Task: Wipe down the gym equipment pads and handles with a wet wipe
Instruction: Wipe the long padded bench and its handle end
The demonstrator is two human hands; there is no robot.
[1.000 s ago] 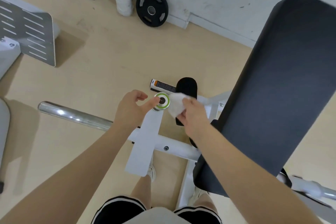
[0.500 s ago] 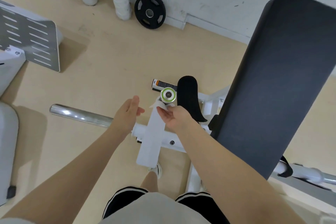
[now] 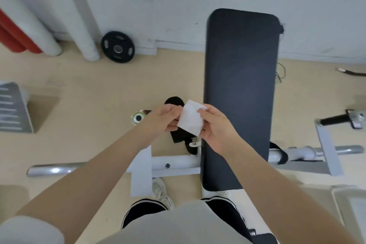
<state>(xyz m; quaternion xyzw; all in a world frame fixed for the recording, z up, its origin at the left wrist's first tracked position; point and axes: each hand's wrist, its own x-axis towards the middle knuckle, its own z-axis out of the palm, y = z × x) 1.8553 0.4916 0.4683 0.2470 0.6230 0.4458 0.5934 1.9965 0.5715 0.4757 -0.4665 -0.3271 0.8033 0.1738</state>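
Both hands hold a white wet wipe [image 3: 191, 120] in the air in front of me, spread between them. My left hand [image 3: 162, 120] pinches its left edge and my right hand [image 3: 215, 128] pinches its right edge. Just right of the hands stands the long black back pad [image 3: 240, 85] of a white-framed machine. A green-ringed knob [image 3: 138, 118] on a white lever sits left of my left hand, untouched. A small black pad [image 3: 179, 134] lies partly hidden behind the wipe and hands. A black handle grip [image 3: 334, 120] sticks out at the far right.
A chrome bar [image 3: 53, 170] runs along the floor at lower left, and the white frame tube [image 3: 176, 165] crosses below my hands. A black weight plate [image 3: 117, 46] leans on the wall beside white and red posts. A perforated metal footplate [image 3: 13, 108] is at far left.
My right hand lifted the wipe off the green-ringed knob, and my left hand came over to grasp its other edge. My view swung right and up, bringing the back pad to the centre.
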